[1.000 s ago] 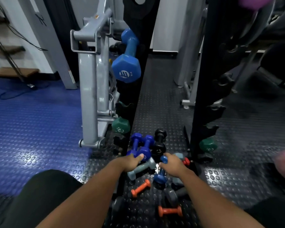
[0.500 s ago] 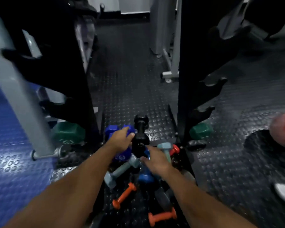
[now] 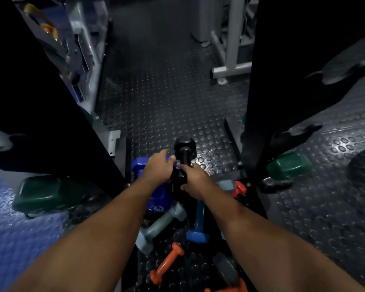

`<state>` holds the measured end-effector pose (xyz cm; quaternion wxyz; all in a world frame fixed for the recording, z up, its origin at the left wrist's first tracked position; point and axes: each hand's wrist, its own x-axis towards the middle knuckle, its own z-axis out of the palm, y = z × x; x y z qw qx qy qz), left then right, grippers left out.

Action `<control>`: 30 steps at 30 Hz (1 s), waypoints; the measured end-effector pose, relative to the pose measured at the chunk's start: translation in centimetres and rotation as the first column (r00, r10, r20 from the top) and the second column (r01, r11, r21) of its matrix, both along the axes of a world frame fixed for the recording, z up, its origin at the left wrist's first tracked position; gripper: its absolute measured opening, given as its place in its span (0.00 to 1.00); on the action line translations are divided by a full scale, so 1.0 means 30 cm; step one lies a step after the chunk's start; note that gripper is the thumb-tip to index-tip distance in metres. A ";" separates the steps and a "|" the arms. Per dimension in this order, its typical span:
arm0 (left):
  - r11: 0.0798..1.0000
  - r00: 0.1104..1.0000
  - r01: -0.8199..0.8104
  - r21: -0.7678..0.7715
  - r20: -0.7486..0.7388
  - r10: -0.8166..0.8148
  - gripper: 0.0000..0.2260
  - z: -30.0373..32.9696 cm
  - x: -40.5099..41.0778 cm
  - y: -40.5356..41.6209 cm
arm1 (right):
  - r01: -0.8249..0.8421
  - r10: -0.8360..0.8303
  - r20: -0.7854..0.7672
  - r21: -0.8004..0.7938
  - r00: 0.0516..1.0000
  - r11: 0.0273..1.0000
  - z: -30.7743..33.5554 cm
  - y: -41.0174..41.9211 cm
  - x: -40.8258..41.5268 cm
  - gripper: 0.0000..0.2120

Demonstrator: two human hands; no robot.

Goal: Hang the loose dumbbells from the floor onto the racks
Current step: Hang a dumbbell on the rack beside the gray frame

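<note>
Nearest the camera, on the studded black floor (image 3: 169, 106) between the two forearms, lies an orange dumbbell (image 3: 167, 264), tilted, with a dark grey dumbbell (image 3: 226, 268) just to its right. Slightly farther on, a pale grey dumbbell (image 3: 160, 226) lies slantwise beside a mid-blue dumbbell (image 3: 198, 224) that points away from the viewer; the right forearm crosses over part of that one. A red dumbbell (image 3: 238, 189) peeks out to the right of the right wrist.

Both hands meet over the middle of the pile. The left hand (image 3: 158, 167) curls down over a deep blue dumbbell (image 3: 154, 199), its fingers wrapped on the far head; the thumb reaches toward the black dumbbell (image 3: 183, 157). The right hand (image 3: 195, 180) grips the near part of that black dumbbell, whose far head sticks out just beyond both hands.

On either side stand the black racks: the left rack (image 3: 51, 114) with a green dumbbell (image 3: 44, 194) low beside it, the right rack (image 3: 278, 81) with another green dumbbell (image 3: 289, 166) near its foot. Beyond, grey machine frames (image 3: 232, 49) stand on the floor.
</note>
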<state>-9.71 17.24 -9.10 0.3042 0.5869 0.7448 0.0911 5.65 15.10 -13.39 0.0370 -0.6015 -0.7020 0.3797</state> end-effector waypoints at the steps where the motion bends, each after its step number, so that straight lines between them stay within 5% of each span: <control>1: 1.000 1.000 -0.009 -0.007 0.003 0.009 0.24 -0.009 -0.004 0.001 | -0.007 0.007 -0.007 -0.007 1.000 1.000 -0.013 0.003 -0.004 0.38; 11: 0.995 0.989 -0.093 0.021 0.114 0.090 0.23 -0.034 0.001 -0.049 | 0.100 -0.115 -0.197 -0.088 0.974 0.991 0.005 0.022 0.084 0.33; 14: 0.986 0.960 -0.166 -0.031 0.225 0.168 0.22 -0.038 0.019 -0.074 | 0.134 -0.204 -0.376 -0.204 0.904 0.970 0.063 -0.027 0.129 0.32; 17: 0.958 0.873 -0.224 -0.180 0.400 0.279 0.28 -0.074 0.051 -0.100 | 0.186 -0.363 -0.555 -0.349 0.749 0.918 0.118 -0.138 0.162 0.29; 22: 0.919 0.682 -0.191 -0.346 0.627 0.377 0.44 -0.326 0.079 -0.146 | 0.197 -0.391 -0.587 -0.367 0.709 0.909 0.226 -0.325 0.222 0.31; 28: 0.838 0.373 -0.347 -0.422 0.757 0.536 0.21 -0.184 0.208 -0.311 | 0.034 -0.232 -0.513 -0.368 0.827 0.929 0.361 -0.482 0.320 0.30; 30: 0.812 0.309 -0.329 -0.482 0.758 0.575 0.21 -0.149 0.243 -0.373 | 0.010 -0.188 -0.445 -0.371 0.876 0.928 0.403 -0.518 0.359 0.30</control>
